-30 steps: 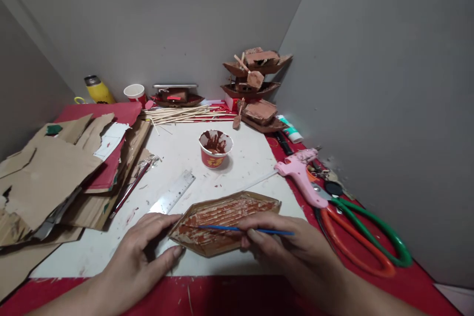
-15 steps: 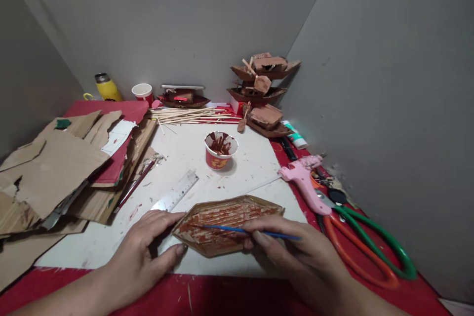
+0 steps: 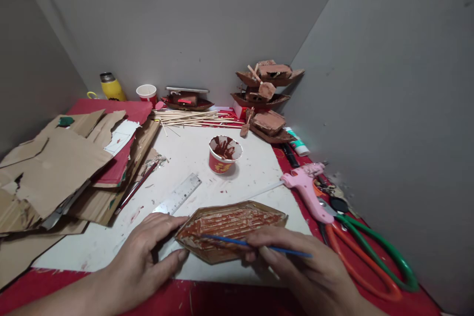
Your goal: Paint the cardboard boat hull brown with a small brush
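While the left hand (image 3: 144,256) grips the cardboard hull (image 3: 237,222) at its left point between thumb and fingers, the right hand (image 3: 307,271) pinches a blue brush (image 3: 237,242) laid along it. The hull lies by the near edge of the white sheet (image 3: 185,158), long axis left-right, with bare sheet beyond it up to the paint cup (image 3: 225,154). Both holds match a second ago.

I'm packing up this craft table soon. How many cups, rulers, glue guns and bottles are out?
Cups: 2
Rulers: 1
Glue guns: 1
Bottles: 1
Total: 5
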`<state>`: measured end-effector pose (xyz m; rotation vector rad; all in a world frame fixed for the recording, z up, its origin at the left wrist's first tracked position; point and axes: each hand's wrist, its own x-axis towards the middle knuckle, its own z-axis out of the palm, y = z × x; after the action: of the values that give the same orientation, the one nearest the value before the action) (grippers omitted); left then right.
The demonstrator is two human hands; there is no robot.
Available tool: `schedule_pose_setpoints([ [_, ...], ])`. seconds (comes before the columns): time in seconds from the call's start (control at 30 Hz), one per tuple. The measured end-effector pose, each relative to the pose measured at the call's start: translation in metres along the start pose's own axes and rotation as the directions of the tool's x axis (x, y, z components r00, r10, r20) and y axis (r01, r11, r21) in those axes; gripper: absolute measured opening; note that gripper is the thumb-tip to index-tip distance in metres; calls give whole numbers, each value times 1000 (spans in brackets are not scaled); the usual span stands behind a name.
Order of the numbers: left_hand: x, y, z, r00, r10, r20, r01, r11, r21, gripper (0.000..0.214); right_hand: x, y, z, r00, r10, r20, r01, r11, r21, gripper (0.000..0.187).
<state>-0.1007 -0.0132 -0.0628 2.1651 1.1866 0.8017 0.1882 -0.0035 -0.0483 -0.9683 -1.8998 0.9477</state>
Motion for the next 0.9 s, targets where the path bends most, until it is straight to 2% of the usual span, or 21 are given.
schedule_pose_setpoints([
  [0.13,1,1,0,1000,2,-15,-2,1000,6,47,-4,0,-2,987,-159,-17,156,980,-121,19],
  [0.3,3,4,-2,1000,4,-6,-4,1000,16,49,0,0,-6,983,-160,-85,132,955,-267,12],
  [0.5,0,0,1,1000,-10,-22,10,1000,1,46,3,-2,-6,966,-244,-84,200,914,-353,16],
  [0.67,-1,-3,3,1000,-7,-18,7,1000,12,48,5,-5,-11,963,-249,-98,188,889,-417,11],
  [0.8,-1,-1,1,1000,0,-7,0,1000,18,50,-1,-4,-12,963,-269,-15,241,886,-395,23],
  [0.9,1,0,0,1000,8,-9,-8,1000,8,50,-5,0,-13,960,-281,-24,245,874,-419,27],
])
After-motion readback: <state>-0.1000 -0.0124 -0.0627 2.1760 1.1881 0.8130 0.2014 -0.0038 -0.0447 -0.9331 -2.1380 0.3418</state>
